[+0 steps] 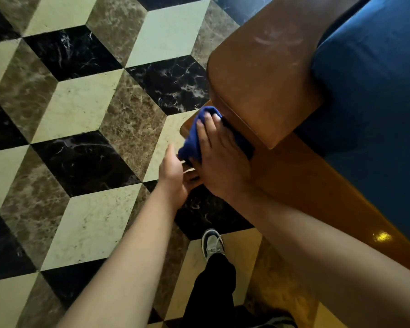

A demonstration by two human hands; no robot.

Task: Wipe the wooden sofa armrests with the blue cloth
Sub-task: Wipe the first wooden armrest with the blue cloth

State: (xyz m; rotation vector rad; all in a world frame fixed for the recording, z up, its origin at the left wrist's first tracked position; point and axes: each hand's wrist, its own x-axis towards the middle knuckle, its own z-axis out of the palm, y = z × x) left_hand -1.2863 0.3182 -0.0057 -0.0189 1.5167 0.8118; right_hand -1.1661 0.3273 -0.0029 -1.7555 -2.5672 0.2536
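The wooden armrest (263, 74) of the sofa is broad and brown, with pale smear marks on its top. Below its front end, my right hand (219, 159) presses the blue cloth (194, 140) against the sofa's lower wooden corner, fingers spread over the cloth. My left hand (173, 176) sits just left of it, fingers curled under the wooden edge beside the cloth; what they touch is partly hidden by my right hand.
The blue seat cushion (374, 91) fills the right side. A glossy wooden front rail (329, 197) runs down to the lower right. The marble floor (81, 114) has a cube pattern. My shoe (212, 243) and dark trouser leg stand close to the sofa.
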